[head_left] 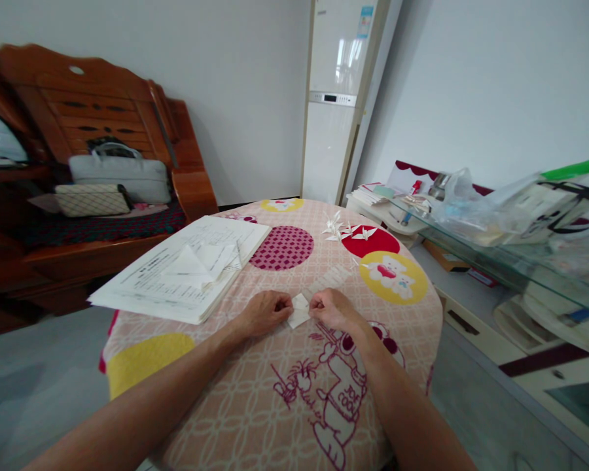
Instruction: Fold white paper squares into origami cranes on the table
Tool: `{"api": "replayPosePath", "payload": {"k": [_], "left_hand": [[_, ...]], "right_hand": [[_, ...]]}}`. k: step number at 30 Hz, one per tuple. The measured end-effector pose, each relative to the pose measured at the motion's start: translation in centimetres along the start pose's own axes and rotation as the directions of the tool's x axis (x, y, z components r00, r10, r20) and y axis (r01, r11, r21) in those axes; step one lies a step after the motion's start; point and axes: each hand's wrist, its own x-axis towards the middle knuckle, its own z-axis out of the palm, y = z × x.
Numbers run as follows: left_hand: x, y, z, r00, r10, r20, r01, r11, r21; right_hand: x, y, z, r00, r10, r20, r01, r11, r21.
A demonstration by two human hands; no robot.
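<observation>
A small folded piece of white paper (299,315) lies on the patterned tablecloth between my two hands. My left hand (267,313) pinches its left edge, fingers curled in. From the other side my right hand (334,307) grips the right edge between thumb and fingers. Just beyond the hands, a pale strip (331,278) that looks like a clear ruler rests on the cloth. Several folded white paper cranes (338,226) sit in a cluster farther back on the table.
A stack of printed paper (161,288) lies at the table's left, with folded loose sheets (196,261) on top. To the right stands a glass-topped cabinet (510,255) with plastic bags. A wooden bench (191,190) holding bags is at the left, a tall white unit (331,144) behind.
</observation>
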Motion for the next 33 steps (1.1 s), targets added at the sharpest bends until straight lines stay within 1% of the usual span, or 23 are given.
{"api": "replayPosePath", "payload": {"k": [6, 11, 18, 22, 27, 33], "left_hand": [[0.00, -0.16, -0.06, 1.000, 0.012, 0.021, -0.012, 1.000, -0.001], [0.01, -0.16, -0.09, 1.000, 0.012, 0.010, -0.012, 1.000, 0.003], [-0.07, -0.02, -0.24, 1.000, 0.010, 0.024, -0.010, 1.000, -0.005], [0.04, -0.33, -0.13, 0.999, 0.034, 0.019, -0.034, 0.999, 0.001], [0.19, -0.68, -0.04, 0.998, 0.056, 0.021, -0.056, 0.998, -0.009], [0.05, -0.44, -0.17, 0.999, 0.036, 0.037, -0.035, 0.999, -0.022]], "right_hand": [[-0.01, -0.01, 0.01, 1.000, -0.002, 0.001, 0.002, 1.000, -0.006], [-0.09, -0.10, 0.03, 1.000, -0.002, -0.005, 0.002, 1.000, -0.010], [-0.10, -0.23, -0.08, 1.000, -0.003, -0.007, 0.003, 1.000, -0.023], [-0.11, -0.22, -0.09, 1.000, -0.011, -0.012, 0.011, 0.999, -0.037], [-0.08, -0.11, -0.01, 0.998, -0.032, -0.057, 0.030, 0.999, -0.044], [-0.02, 0.05, 0.07, 0.989, -0.060, -0.132, 0.054, 0.997, -0.046]]}}
